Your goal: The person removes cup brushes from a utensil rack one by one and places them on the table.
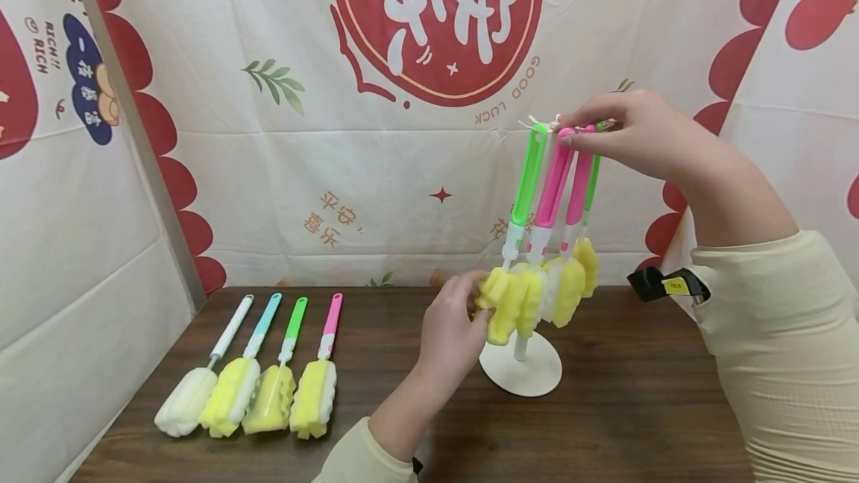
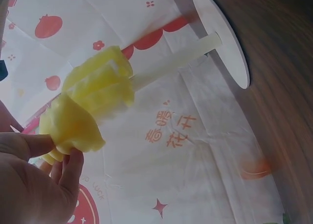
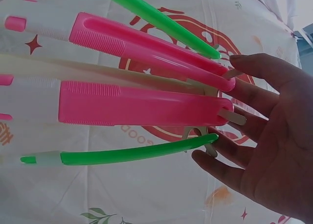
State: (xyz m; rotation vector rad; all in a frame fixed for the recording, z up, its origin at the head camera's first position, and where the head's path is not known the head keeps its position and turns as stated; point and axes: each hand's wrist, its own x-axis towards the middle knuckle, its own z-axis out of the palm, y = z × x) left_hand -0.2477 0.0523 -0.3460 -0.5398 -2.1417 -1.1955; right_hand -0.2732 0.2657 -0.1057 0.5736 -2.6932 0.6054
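A white hook stand [image 1: 530,379] with a round base holds several sponge bottle brushes, hung by their handles. My left hand [image 1: 451,326] pinches the yellow sponge head [image 2: 73,126] of the leftmost hanging brush, which has a green handle [image 1: 530,176]. Up at the stand's top, my right hand [image 1: 647,133] grips among the hooks, its fingers spread and partly hidden behind the handle ends. Two pink handles [image 3: 146,104] and another green handle [image 3: 137,153] hang just below those fingers. The sponge heads cluster around the stand's pole [image 2: 176,62].
On the left of the dark wood table [image 1: 389,408] lie more brushes in a row: a white brush [image 1: 186,402], a blue-handled brush [image 1: 231,393], a green-handled brush [image 1: 268,397] and a pink-handled brush [image 1: 313,393]. A printed cloth [image 1: 403,162] hangs behind the table.
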